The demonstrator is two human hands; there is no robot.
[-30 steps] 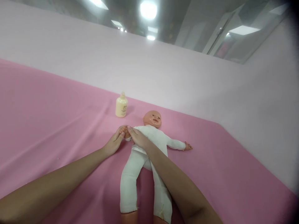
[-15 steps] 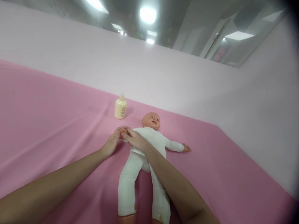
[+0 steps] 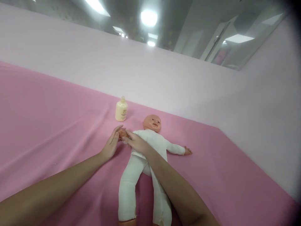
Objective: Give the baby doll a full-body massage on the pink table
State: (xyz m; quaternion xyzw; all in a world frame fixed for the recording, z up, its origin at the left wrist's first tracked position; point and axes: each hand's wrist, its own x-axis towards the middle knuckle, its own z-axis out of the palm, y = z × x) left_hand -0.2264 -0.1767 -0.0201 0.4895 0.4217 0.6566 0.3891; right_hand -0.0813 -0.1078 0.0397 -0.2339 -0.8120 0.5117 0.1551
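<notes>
A baby doll (image 3: 152, 141) in a white suit lies on its back on the pink cloth (image 3: 58, 125), head toward the wall, one arm stretched out to the right. My left hand (image 3: 111, 144) and my right hand (image 3: 136, 143) meet at the doll's other hand (image 3: 122, 134). The fingers of both hands close around that small hand and wrist. My right forearm lies across the doll's body and hides part of its torso and one leg.
A small cream lotion bottle (image 3: 121, 109) stands upright just beyond the doll's held arm. A pale pink wall (image 3: 164, 78) rises behind the cloth and turns along the right side. The doll's feet reach the bottom edge of the view.
My left fingers have loosened a little and now stand more upright beside the doll's hand. The view has drifted slightly; the doll and bottle have not moved.
</notes>
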